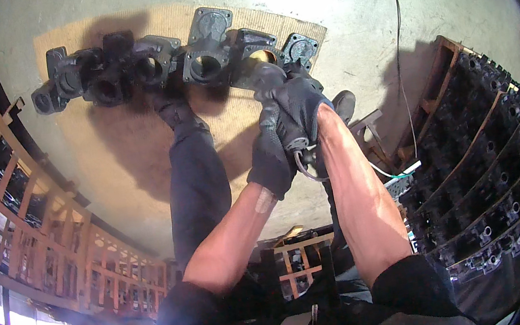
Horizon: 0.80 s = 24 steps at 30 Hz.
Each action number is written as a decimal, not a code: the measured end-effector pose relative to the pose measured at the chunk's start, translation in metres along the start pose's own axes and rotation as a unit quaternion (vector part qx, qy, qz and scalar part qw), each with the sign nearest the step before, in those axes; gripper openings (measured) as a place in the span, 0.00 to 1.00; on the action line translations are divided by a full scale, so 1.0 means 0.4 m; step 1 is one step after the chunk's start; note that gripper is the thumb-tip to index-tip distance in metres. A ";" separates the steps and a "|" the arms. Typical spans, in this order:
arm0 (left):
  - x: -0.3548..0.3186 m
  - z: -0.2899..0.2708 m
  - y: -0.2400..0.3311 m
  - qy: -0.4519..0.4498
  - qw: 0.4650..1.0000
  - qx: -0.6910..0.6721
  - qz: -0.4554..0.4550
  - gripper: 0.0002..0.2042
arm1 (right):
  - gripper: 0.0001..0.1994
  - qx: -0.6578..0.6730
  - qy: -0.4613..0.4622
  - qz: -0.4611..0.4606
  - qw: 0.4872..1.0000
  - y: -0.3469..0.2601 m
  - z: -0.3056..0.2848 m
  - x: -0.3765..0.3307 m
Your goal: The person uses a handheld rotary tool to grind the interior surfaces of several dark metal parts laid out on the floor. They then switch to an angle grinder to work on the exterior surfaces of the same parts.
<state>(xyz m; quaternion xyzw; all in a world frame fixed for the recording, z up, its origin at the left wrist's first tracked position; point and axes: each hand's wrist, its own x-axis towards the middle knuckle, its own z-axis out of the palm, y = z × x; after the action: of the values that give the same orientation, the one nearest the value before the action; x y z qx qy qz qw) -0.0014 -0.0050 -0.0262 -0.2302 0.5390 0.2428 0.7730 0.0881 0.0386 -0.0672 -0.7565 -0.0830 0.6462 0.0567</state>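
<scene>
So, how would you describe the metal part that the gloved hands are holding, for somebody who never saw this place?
Find the tan mat on the concrete floor; a row of dark cast metal parts lies along its far edge. The part is at the row's right end, gripped by the right hand, the left hand just below. It alone is held.

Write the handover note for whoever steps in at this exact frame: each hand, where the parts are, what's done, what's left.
Left hand: gloved, closed low on the same dark metal casting.
Right hand: gloved, gripping that casting at the right end of the row.
Parts: row of castings lined up on the cardboard sheet on the concrete floor; more stacked in the wooden crate on the right.
Done: several castings lie on the cardboard.
Left: the held casting is not yet released; the crate looks to hold many more.
</scene>
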 end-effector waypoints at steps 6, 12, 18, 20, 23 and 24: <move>0.001 -0.003 -0.010 -0.004 1.000 -0.004 -0.002 0.19 | 0.15 0.016 -0.053 0.019 0.998 0.034 -0.021 0.048; -0.044 0.002 -0.029 0.043 0.998 -0.028 -0.036 0.18 | 0.15 0.060 -0.059 -0.018 0.996 0.081 -0.018 0.004; -0.049 0.010 -0.030 0.018 0.999 -0.025 -0.029 0.17 | 0.14 0.067 -0.077 -0.009 0.995 0.101 -0.026 0.029; -0.032 -0.006 -0.022 -0.008 1.000 -0.013 -0.027 0.17 | 0.13 0.077 -0.069 -0.037 0.994 0.091 -0.022 0.040; 0.020 -0.021 -0.014 -0.048 0.998 -0.029 -0.004 0.20 | 0.14 0.047 -0.039 -0.060 0.996 0.058 -0.011 0.052; 0.032 -0.024 -0.009 -0.061 0.997 -0.047 0.005 0.21 | 0.15 0.036 -0.032 -0.054 0.997 0.044 -0.011 0.052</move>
<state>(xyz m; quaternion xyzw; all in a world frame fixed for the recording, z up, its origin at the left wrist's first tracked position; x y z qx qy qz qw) -0.0022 -0.0120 -0.0408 -0.2480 0.4800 0.2852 0.7917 0.0967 0.0256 -0.0901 -0.7276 -0.1026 0.6683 0.1160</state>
